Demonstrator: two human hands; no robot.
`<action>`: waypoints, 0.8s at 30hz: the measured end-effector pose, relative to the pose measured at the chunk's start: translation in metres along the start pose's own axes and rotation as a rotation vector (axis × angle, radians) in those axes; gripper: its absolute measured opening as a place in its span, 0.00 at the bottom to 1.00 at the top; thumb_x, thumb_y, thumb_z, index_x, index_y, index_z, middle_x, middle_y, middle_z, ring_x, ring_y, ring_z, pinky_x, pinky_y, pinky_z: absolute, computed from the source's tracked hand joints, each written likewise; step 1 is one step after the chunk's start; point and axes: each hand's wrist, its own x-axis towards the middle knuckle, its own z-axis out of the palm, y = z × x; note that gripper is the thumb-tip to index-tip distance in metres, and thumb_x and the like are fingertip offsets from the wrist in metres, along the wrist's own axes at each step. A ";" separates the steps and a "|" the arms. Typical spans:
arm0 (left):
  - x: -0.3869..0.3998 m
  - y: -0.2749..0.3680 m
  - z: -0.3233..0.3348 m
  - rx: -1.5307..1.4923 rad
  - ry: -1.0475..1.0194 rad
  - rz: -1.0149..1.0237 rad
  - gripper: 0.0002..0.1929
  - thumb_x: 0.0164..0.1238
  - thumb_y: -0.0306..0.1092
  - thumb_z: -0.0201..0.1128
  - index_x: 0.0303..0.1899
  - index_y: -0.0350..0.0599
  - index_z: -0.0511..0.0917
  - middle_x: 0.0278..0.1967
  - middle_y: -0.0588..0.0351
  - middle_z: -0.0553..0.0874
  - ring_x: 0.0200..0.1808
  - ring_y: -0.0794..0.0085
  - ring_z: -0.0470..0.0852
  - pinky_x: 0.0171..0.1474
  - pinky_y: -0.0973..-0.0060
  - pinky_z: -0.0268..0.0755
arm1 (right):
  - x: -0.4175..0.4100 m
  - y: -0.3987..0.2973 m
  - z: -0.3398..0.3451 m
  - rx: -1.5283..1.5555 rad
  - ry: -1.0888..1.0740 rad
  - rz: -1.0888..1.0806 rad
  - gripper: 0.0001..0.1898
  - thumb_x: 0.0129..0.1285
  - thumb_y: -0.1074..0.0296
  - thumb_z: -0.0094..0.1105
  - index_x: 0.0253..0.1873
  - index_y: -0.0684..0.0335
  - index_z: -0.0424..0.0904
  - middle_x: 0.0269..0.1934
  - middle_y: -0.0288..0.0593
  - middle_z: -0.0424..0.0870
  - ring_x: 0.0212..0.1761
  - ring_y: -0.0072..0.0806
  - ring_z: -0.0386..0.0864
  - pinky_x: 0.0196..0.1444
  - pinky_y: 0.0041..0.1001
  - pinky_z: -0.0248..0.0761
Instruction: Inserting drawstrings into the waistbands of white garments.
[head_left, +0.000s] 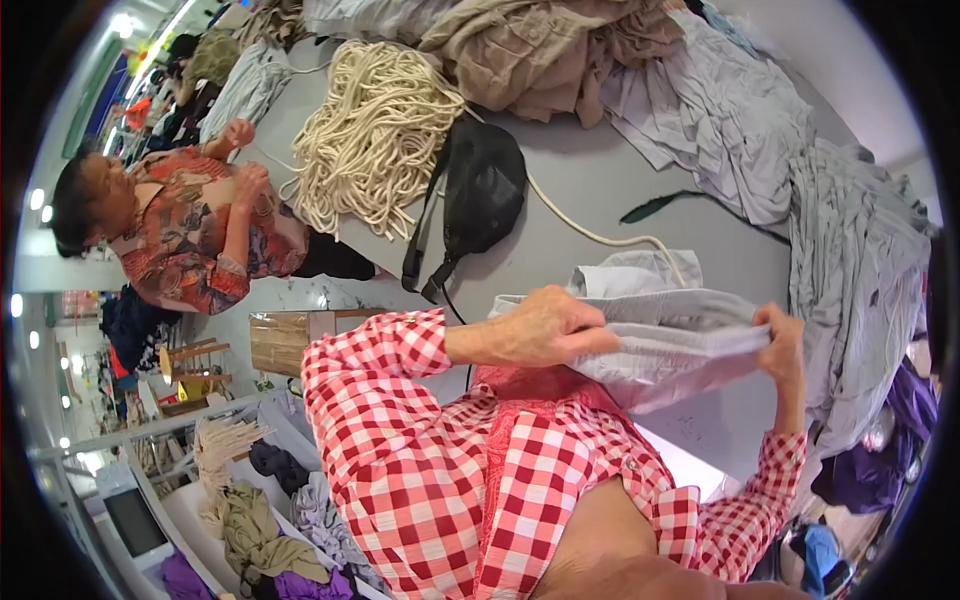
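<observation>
A light grey garment (660, 367) with a gathered, elastic-looking waistband is stretched between my two hands above the table. My left hand (551, 326) pinches the waistband at its left part, the fingers curled over it. At the opposite end, my right hand (781, 341) grips the band's edge, slightly blurred. A cream cord (600, 229) runs across the table from beside the black bag to the garment's back edge; whether it enters the waistband I cannot tell. Behind the band, a folded pale part of cloth (634, 274) rests on the table.
A heap of cream cord (375, 135) lies on the grey table (577, 157), beside a black waist bag (484, 187). Brown garments (532, 52) and grey garments (720, 112) pile behind and rightward. A dark green strip (660, 206) lies there. Another person (217, 217) stands at left.
</observation>
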 end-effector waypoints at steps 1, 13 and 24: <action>-0.005 0.002 0.000 -0.035 0.011 -0.034 0.15 0.61 0.42 0.60 0.24 0.38 0.78 0.15 0.46 0.74 0.15 0.62 0.70 0.22 0.68 0.62 | 0.001 0.008 -0.002 -0.019 0.125 -0.112 0.14 0.35 0.77 0.60 0.31 0.60 0.69 0.19 0.42 0.71 0.17 0.34 0.70 0.20 0.27 0.60; 0.034 0.044 0.003 0.353 0.090 0.249 0.11 0.60 0.38 0.62 0.28 0.39 0.79 0.17 0.46 0.75 0.16 0.64 0.73 0.21 0.73 0.64 | -0.012 -0.117 -0.059 -0.119 -0.172 -0.347 0.22 0.48 0.68 0.63 0.50 0.63 0.71 0.31 0.49 0.80 0.35 0.43 0.80 0.41 0.31 0.72; 0.059 0.101 -0.106 0.163 -0.085 0.161 0.12 0.58 0.37 0.67 0.33 0.35 0.81 0.25 0.67 0.80 0.26 0.90 0.74 0.26 0.85 0.65 | -0.076 -0.062 -0.182 -0.433 0.561 -0.300 0.10 0.62 0.75 0.56 0.47 0.69 0.77 0.33 0.49 0.83 0.32 0.33 0.82 0.36 0.24 0.73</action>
